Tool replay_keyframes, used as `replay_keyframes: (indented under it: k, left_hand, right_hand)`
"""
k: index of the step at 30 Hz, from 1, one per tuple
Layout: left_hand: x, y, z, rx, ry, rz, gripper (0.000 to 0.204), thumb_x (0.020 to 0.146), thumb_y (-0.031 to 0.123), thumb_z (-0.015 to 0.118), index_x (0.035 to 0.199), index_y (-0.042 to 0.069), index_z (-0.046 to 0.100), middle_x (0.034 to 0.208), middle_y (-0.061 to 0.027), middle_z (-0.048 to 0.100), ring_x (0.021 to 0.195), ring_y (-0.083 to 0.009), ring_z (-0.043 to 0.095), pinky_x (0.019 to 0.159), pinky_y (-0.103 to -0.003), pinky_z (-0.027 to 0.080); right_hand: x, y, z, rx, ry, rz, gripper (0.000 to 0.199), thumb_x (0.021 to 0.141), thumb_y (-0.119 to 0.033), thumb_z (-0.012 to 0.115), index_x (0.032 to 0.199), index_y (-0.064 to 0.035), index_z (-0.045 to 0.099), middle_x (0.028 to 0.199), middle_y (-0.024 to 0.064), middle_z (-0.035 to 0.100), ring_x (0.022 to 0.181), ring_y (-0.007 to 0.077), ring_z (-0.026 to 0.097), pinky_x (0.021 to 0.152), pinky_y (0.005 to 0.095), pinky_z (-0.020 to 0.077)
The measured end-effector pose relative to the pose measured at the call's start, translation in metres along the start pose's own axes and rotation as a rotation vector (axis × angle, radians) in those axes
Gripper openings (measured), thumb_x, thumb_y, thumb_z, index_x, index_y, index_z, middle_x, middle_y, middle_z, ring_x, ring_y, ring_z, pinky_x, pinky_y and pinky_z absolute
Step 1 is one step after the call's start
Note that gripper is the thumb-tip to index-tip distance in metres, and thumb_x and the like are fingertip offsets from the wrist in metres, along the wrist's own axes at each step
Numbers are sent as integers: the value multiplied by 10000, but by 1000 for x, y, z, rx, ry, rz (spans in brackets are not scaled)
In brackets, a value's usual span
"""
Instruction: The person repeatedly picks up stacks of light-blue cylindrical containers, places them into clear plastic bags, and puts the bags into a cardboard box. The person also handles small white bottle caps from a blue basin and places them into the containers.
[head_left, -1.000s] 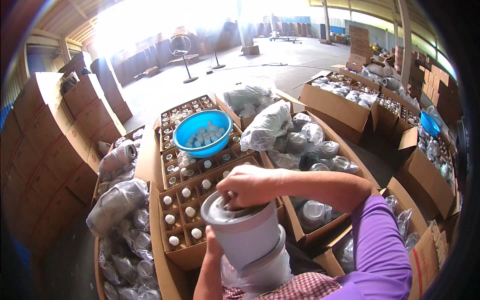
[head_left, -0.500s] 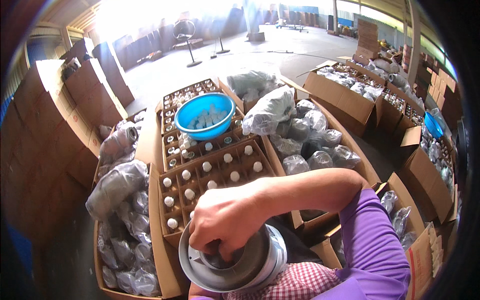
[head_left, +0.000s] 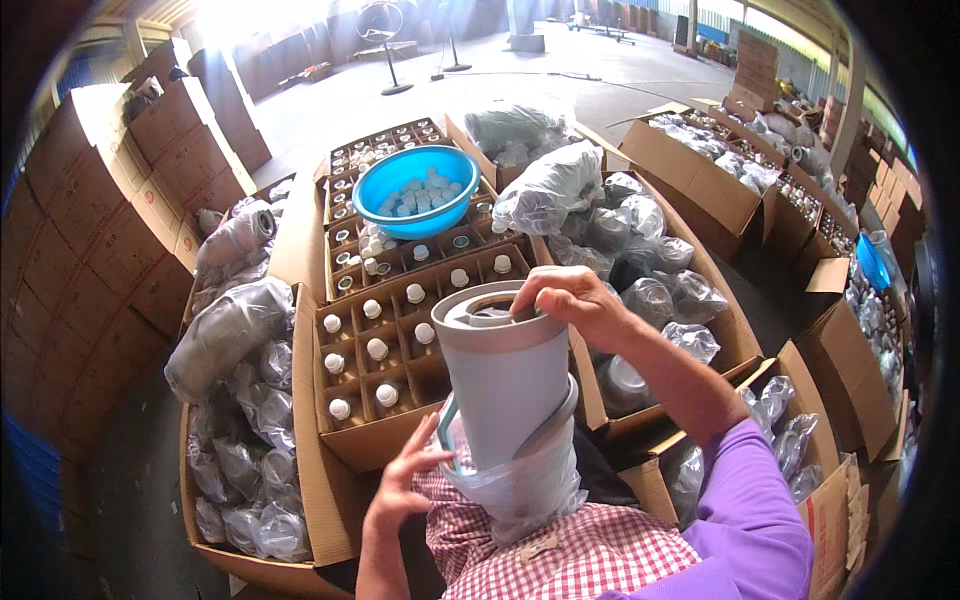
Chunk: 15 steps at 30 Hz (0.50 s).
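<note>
A pale grey thermos jug casing [head_left: 500,385] stands nearly upright over my lap, its lower part inside a clear plastic bag [head_left: 520,490]. My right hand [head_left: 575,300] grips the rim at the opening on its top, fingers bent over the edge. At the jug's left side shows a pale green handle [head_left: 448,435]. My left hand [head_left: 405,480] is beside that handle and the bag's edge, fingers apart; the fingertips reach the bag's side. Just beyond the jug, a divided carton [head_left: 365,430] holds several white-capped pieces [head_left: 377,348] in its cells.
A blue basin [head_left: 400,220] of small white caps rests on another divided carton. Cartons of bagged jugs stand at the left [head_left: 250,480] and right [head_left: 665,260]. Stacked boxes [head_left: 100,220] rise at the far left. A standing fan [head_left: 385,40] is at the back.
The jug has gone from tipped, with its opening toward me, to nearly upright. My right hand has moved from inside the opening to the rim. My left hand has come into view.
</note>
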<state>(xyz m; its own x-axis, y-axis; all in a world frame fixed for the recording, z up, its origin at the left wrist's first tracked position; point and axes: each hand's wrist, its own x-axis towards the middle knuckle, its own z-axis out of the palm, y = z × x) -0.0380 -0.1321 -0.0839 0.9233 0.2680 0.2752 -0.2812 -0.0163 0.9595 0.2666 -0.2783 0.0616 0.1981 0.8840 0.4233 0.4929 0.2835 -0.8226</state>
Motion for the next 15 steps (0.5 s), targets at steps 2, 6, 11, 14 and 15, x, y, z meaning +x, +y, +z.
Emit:
replay_keyframes:
  k: [2,6,11,14,15]
  left_hand:
    - [-11,-2,18,734,8,-23,494,549,291,860,985,103,722,1510,-185,351,1435,-352,262,1134,-493,244]
    - [-8,-2,13,620,430,271,198,767,153,707,681,10,601,1275,-241,569,1231,-376,517,1011,-461,432]
    - [43,102,14,782,753,677,370,907,204,558,632,8,405,1009,-252,662,959,-351,648,841,-429,508]
    - [62,140,1,623,724,255,258,879,124,557,673,-19,497,775,-119,650,632,-149,576,587,-263,440]
    - [59,143,-17,633,691,14,210,869,93,558,693,-21,534,712,-60,628,612,-103,540,572,-242,415]
  right_hand:
    - [-3,14,11,120,162,25,403,956,-343,502,851,3,679,767,88,621,743,154,565,664,301,431]
    - [13,5,32,171,163,-58,346,933,-245,512,756,7,669,730,79,608,707,142,556,651,292,423]
    - [43,-10,91,222,1,-303,206,845,-195,617,798,-6,685,703,100,608,706,194,585,674,327,464]
    - [50,-18,109,350,-92,-339,192,854,-192,623,873,-18,702,875,96,664,846,210,607,762,338,471]
    - [48,-16,111,500,-63,-279,200,863,-198,620,900,-20,702,944,94,677,885,221,607,794,337,470]
